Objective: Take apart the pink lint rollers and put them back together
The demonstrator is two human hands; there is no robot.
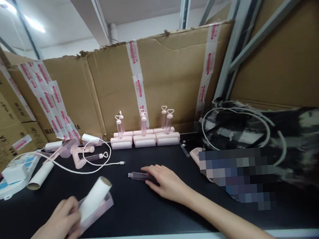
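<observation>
My left hand [65,219] is closed around a translucent pinkish cover [99,213] near the front edge of the table. A white lint-roller roll [95,196] with a brown cardboard core lies tilted in that cover, one end raised. My right hand [163,179] reaches over the middle of the table, thumb and fingers around a clear tube [138,176] with a narrower left end. Its other end is hidden under my fingers. Beyond both hands, several pink lint rollers [144,141] stand in rows, clear handles with heart-shaped loops [170,119] upright on them.
At left are a power strip [18,180] with a white charger [14,174], a loose roll [40,176], pink roller frames [78,158] and a white cable [81,172]. A small tube [185,150] lies right of the rollers. Cardboard [173,82] walls the back; black plastic [295,150] heaps at right.
</observation>
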